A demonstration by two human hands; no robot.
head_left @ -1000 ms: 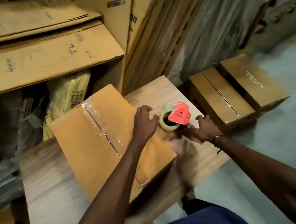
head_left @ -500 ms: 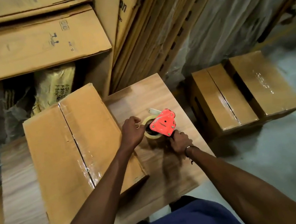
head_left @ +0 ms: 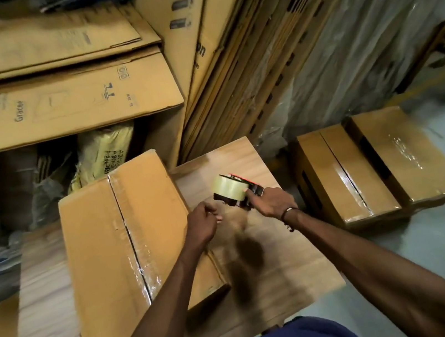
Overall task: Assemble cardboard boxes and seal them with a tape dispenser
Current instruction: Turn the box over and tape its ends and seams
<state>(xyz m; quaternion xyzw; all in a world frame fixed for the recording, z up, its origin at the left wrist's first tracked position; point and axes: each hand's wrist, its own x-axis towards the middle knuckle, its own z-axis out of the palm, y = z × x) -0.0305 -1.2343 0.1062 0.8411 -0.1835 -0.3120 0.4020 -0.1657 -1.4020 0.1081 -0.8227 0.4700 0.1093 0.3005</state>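
A brown cardboard box (head_left: 105,245) lies on the wooden table (head_left: 275,270), its centre seam covered with clear tape. Just right of it my right hand (head_left: 272,202) grips the handle of the red tape dispenser (head_left: 235,191), which is turned so the clear tape roll faces me. My left hand (head_left: 204,223) hovers at the box's right edge, close to the dispenser, with fingers curled; whether it pinches a tape end I cannot tell.
Two sealed boxes (head_left: 376,170) stand on the floor to the right of the table. Flattened cartons (head_left: 54,107) are stacked behind, and more sheets (head_left: 241,57) lean against the wall. A yellow bag (head_left: 105,154) sits behind the box.
The dispenser has been rotated so the tape roll faces me instead of the red side. My left hand came off the roll and drew back a little toward me.
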